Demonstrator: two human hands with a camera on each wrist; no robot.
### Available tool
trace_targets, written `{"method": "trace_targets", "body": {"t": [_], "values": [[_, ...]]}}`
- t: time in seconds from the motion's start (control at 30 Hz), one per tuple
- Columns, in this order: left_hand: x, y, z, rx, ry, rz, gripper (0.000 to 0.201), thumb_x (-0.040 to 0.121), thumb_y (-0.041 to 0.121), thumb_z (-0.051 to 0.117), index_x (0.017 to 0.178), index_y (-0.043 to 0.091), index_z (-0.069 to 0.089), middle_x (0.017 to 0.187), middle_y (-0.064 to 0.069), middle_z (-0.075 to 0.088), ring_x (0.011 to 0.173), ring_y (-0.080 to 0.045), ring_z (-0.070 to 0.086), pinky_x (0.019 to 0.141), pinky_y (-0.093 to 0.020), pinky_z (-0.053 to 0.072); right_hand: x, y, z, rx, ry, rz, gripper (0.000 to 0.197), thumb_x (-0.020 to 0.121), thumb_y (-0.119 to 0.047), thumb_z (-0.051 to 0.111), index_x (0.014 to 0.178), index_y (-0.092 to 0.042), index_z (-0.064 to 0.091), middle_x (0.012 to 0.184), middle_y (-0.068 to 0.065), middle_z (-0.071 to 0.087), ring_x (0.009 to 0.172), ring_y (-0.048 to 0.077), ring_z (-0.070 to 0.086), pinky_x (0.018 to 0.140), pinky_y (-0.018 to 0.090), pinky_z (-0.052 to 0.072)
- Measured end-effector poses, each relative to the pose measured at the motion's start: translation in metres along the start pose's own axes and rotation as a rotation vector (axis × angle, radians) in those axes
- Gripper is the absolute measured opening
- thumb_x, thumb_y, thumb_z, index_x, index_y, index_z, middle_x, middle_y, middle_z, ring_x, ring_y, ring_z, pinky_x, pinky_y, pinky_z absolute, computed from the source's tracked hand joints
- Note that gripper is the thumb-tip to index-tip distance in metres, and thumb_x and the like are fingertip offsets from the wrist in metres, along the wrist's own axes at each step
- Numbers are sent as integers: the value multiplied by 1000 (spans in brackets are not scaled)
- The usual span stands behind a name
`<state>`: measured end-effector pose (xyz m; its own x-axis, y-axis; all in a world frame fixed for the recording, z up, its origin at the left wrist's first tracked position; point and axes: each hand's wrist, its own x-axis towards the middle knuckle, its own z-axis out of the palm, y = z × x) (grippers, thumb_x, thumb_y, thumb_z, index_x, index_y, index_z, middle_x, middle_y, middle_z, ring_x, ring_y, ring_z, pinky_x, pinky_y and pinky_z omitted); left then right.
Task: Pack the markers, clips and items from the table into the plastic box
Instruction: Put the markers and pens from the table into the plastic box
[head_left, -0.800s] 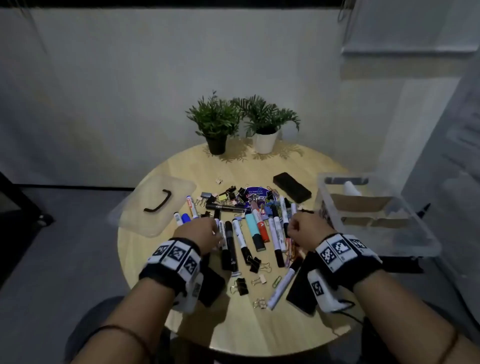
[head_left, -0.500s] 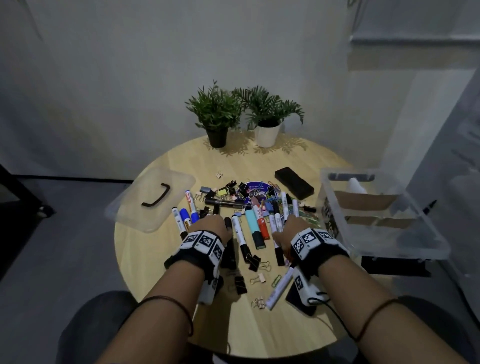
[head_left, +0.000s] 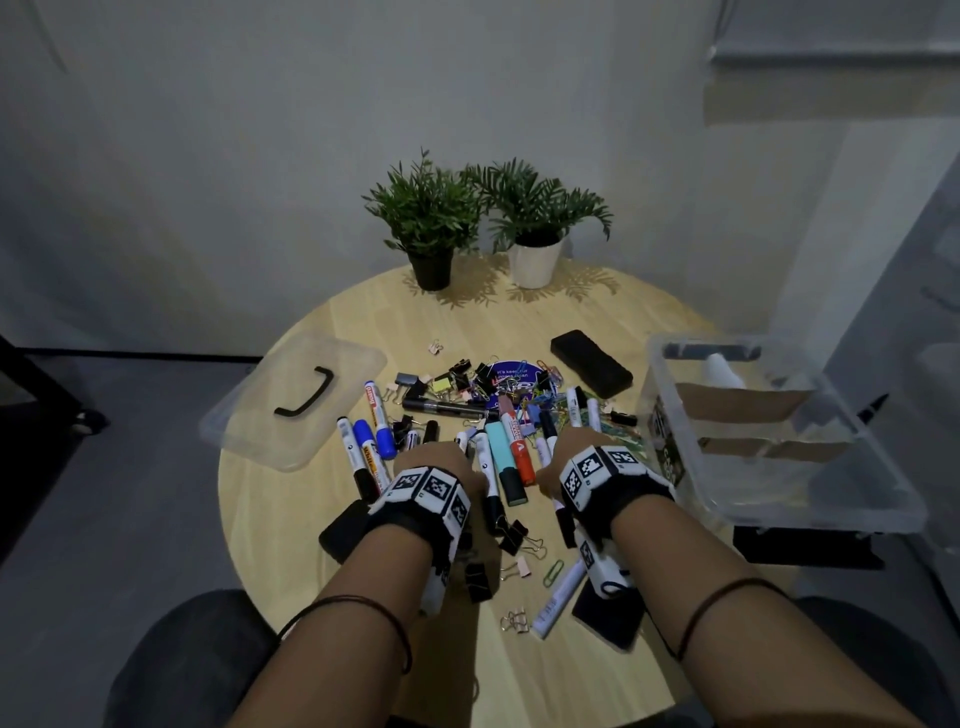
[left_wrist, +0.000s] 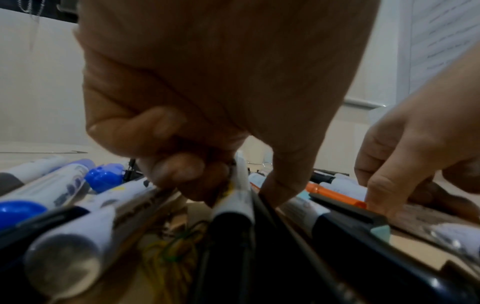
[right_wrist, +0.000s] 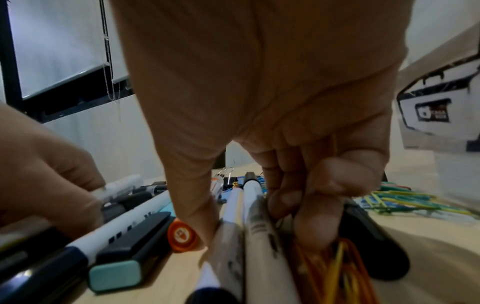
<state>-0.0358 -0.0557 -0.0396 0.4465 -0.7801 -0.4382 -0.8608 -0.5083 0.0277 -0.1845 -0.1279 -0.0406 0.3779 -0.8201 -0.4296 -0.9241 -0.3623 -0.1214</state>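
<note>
Several markers (head_left: 501, 462) lie in a row on the round wooden table (head_left: 311, 545), with binder clips (head_left: 511, 535) and paper clips (right_wrist: 405, 202) scattered around them. My left hand (left_wrist: 228, 181) sits at the row's left part, its thumb and curled fingers (left_wrist: 168, 164) gripping a white marker with a black cap (left_wrist: 235, 207). To its right, my right hand (right_wrist: 246, 211) pinches two white markers (right_wrist: 241, 232) side by side between thumb and fingers. The clear plastic box (head_left: 810, 514) stands open at the table's right edge, just right of the right hand (head_left: 576, 447).
The box's clear lid (head_left: 270, 415) with a black handle lies at the table's left. Two potted plants (head_left: 426, 223) stand at the back. A black eraser (head_left: 592, 361) lies behind the pile. Cardboard dividers (head_left: 737, 405) split the box.
Both hands have drawn a little closer together over the marker row. The view has shifted forward and down over the table.
</note>
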Motion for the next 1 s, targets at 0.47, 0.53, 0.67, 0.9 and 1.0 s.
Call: {"method": "trace_targets", "body": {"t": [0.47,0.53,0.67,0.9,1.0], "values": [[2,-2,-9,-630,-9,-25,45,90,40,54,118,9,38,98,-8,57,92,-28,64,78,-36,53,-14,-12,-4,-107,-97,-68,29,92,-12,45,114,-11,64,113,13,62,101,29,61,85,38,46],[1,-1,-2,-599,16,-34,46,90,37,58,121,7,40,103,-10,58,96,-29,61,74,-34,49,-17,-12,-3,25,-71,-33,30,96,-11,40,116,-10,63,114,13,62,102,28,61,81,35,45],[1,1,7,-618,-4,-44,56,82,37,71,121,8,44,115,-11,59,104,-28,60,80,-36,50,-19,-15,-9,122,-37,-15,31,98,-8,36,123,-3,53,124,18,51,102,31,54,80,33,41],[-4,6,8,-503,-54,-71,46,79,40,72,106,7,54,93,-8,52,86,-24,57,77,-30,50,-32,-13,-22,497,140,72,44,98,-20,42,135,2,32,131,25,51,120,39,51,98,42,41],[-6,1,5,-556,-78,-87,35,84,35,67,100,6,56,92,-9,57,81,-22,60,78,-31,53,-38,-12,-23,626,134,49,45,96,-17,41,137,0,30,126,26,55,115,41,56,98,45,46]]}}
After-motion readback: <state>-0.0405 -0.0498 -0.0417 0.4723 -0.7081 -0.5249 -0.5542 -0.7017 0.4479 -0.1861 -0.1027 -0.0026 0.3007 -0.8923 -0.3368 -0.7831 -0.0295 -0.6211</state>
